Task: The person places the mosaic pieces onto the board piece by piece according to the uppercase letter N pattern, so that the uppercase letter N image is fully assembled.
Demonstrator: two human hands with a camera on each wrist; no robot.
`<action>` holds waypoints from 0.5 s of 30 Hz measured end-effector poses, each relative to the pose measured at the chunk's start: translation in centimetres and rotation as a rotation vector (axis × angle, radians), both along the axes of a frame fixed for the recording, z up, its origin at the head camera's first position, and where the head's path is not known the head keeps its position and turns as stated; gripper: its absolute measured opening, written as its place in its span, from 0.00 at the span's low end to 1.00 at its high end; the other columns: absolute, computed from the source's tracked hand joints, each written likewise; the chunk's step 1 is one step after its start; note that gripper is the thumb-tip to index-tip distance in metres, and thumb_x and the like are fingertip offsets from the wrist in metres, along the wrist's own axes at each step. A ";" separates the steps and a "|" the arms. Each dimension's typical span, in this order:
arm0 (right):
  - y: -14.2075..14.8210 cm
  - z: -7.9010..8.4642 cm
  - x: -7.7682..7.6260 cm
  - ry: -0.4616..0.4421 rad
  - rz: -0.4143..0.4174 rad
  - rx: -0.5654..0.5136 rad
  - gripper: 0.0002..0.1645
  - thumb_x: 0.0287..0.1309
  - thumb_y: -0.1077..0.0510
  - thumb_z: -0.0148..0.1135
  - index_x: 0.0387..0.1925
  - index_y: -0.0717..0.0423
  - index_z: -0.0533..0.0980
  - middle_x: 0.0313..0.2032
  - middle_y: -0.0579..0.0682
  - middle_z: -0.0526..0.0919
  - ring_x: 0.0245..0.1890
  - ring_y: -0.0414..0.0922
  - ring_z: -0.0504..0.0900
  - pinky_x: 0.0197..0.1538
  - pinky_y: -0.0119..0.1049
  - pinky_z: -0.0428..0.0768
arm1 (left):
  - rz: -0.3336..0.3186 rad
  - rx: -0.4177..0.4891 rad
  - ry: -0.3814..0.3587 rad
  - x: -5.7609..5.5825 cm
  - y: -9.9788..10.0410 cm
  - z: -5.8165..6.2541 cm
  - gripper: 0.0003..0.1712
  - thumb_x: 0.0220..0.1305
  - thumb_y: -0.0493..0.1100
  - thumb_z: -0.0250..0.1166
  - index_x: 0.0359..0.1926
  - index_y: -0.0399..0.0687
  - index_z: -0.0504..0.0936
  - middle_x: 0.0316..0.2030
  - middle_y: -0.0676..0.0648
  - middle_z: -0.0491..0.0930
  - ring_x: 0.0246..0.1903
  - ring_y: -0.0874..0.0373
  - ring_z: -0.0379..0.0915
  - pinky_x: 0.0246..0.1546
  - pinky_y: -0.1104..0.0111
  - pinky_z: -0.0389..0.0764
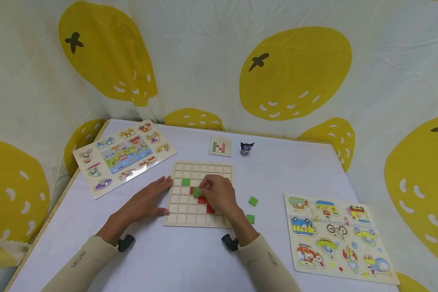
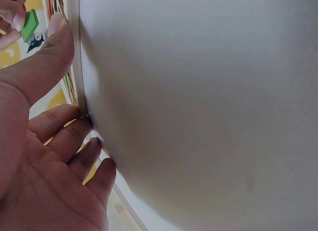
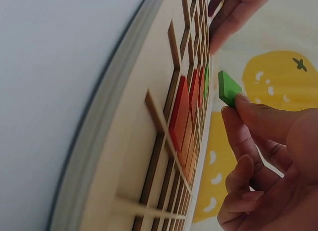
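A wooden grid board (image 1: 182, 219) lies in the middle of the table. Several red square tiles (image 1: 210, 209) sit in its cells in a diagonal line, with one green tile (image 1: 185, 182) at the upper left. Between thumb and forefinger, my right hand (image 1: 220, 194) pinches another green square tile (image 3: 228, 88), held above the board's surface in the right wrist view. My left hand (image 1: 148, 201) rests against the board's left edge, fingers spread, the thumb (image 2: 59, 47) and fingertips touching the rim. Part of the grid is hidden under the right hand.
Two loose green tiles (image 1: 253, 201) lie right of the board. Behind it are a small pattern card (image 1: 220, 146) and a dark figurine (image 1: 246, 148). A picture puzzle (image 1: 125, 156) lies at the back left, a vehicle puzzle (image 1: 336, 239) at the right. A fruit-patterned curtain (image 1: 204, 61) hangs behind.
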State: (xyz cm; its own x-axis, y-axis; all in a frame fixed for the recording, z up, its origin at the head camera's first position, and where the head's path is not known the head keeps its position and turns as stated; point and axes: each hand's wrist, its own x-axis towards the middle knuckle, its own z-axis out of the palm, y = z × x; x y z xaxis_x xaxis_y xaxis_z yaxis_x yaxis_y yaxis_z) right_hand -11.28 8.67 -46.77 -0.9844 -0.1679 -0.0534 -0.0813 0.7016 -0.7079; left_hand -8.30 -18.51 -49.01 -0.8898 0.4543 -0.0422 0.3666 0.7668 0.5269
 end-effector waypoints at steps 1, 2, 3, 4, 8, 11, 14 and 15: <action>-0.2 0.0 0.0 0.004 0.006 0.005 0.07 0.59 0.56 0.79 0.31 0.42 0.85 0.27 0.39 0.85 0.32 0.39 0.81 0.35 0.36 0.78 | 0.000 0.001 -0.003 0.0 0.0 0.0 0.58 0.54 0.47 0.84 0.80 0.38 0.63 0.81 0.36 0.60 0.81 0.33 0.53 0.77 0.38 0.64; -0.3 -0.1 0.0 0.005 0.010 0.009 0.07 0.58 0.56 0.79 0.31 0.42 0.85 0.27 0.39 0.85 0.32 0.39 0.81 0.34 0.36 0.77 | 0.001 0.003 -0.005 0.0 0.0 0.0 0.58 0.54 0.47 0.84 0.80 0.38 0.63 0.81 0.36 0.60 0.81 0.33 0.53 0.77 0.38 0.64; -0.5 -0.1 -0.1 0.007 0.015 0.012 0.07 0.58 0.56 0.79 0.31 0.42 0.85 0.27 0.38 0.85 0.32 0.38 0.81 0.34 0.35 0.77 | 0.002 0.005 -0.007 0.0 0.0 -0.1 0.58 0.54 0.47 0.84 0.80 0.38 0.63 0.81 0.36 0.60 0.81 0.33 0.53 0.78 0.38 0.64; -0.7 -0.2 -0.1 0.008 0.019 0.016 0.07 0.58 0.56 0.79 0.31 0.42 0.85 0.26 0.38 0.85 0.32 0.38 0.81 0.33 0.35 0.77 | 0.002 0.007 -0.008 0.0 0.0 -0.1 0.58 0.54 0.47 0.84 0.80 0.38 0.64 0.81 0.36 0.60 0.81 0.33 0.53 0.77 0.38 0.64; -1.2 -0.3 -0.3 0.009 0.029 0.013 0.08 0.59 0.56 0.79 0.31 0.43 0.85 0.25 0.38 0.85 0.31 0.37 0.81 0.30 0.34 0.76 | 0.001 0.009 -0.005 0.0 0.0 0.0 0.58 0.54 0.47 0.84 0.80 0.38 0.64 0.81 0.36 0.61 0.81 0.33 0.53 0.78 0.38 0.64; -1.6 -0.2 -0.4 0.022 0.032 0.011 0.08 0.59 0.56 0.79 0.30 0.43 0.85 0.25 0.38 0.84 0.30 0.38 0.80 0.29 0.35 0.75 | 0.002 0.006 -0.003 0.0 0.0 0.0 0.58 0.54 0.47 0.84 0.80 0.38 0.64 0.82 0.37 0.60 0.82 0.34 0.53 0.78 0.39 0.64; -2.0 -0.2 -0.6 0.027 0.030 0.022 0.09 0.59 0.55 0.79 0.29 0.42 0.84 0.25 0.39 0.83 0.30 0.38 0.80 0.30 0.34 0.74 | 0.004 0.004 -0.004 0.0 0.0 -0.1 0.58 0.54 0.48 0.84 0.80 0.39 0.64 0.82 0.38 0.60 0.82 0.34 0.53 0.78 0.39 0.64; -2.2 -0.3 -0.7 0.027 0.031 0.026 0.09 0.59 0.55 0.79 0.29 0.42 0.84 0.26 0.39 0.83 0.30 0.38 0.79 0.30 0.34 0.74 | 0.004 0.004 -0.004 0.0 0.0 -0.1 0.58 0.54 0.48 0.84 0.80 0.39 0.64 0.82 0.37 0.60 0.82 0.34 0.53 0.78 0.39 0.64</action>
State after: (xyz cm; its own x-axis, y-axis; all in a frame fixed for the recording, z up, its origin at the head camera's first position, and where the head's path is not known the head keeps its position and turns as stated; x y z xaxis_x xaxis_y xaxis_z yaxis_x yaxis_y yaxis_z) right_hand -11.96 6.49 -47.03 -0.9799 -0.1968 -0.0317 -0.1217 0.7168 -0.6866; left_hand -8.33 -18.52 -49.07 -0.8916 0.4507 -0.0437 0.3613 0.7663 0.5312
